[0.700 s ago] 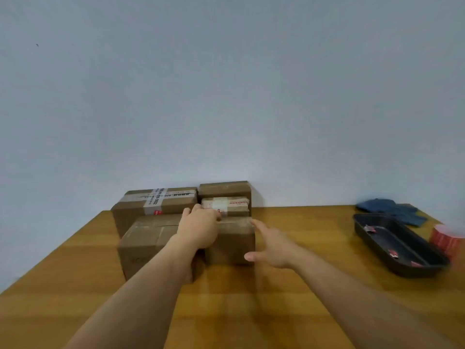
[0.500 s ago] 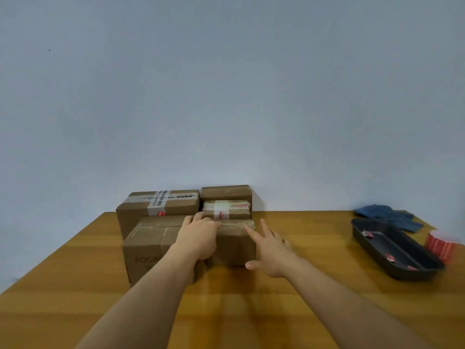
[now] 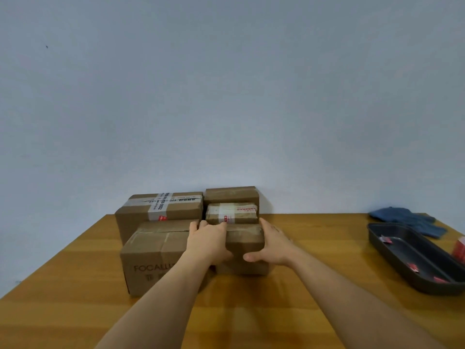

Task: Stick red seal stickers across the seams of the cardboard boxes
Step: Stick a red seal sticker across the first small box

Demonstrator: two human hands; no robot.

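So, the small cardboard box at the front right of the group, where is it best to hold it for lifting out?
Probably by its two short ends, coming from the front. The small cardboard box touches the FOCALLURE box on its left, so the left hand reaches over the top there, while the right hand cups the free right end.

boxes (image 3: 161,250): matt brown cardboard, kinda creased, glossy tape strips | table (image 3: 302,311): smooth wood grain with a slight sheen | tray (image 3: 412,260): dark, semi-gloss, looks like metal | cloth (image 3: 407,219): soft blue fabric
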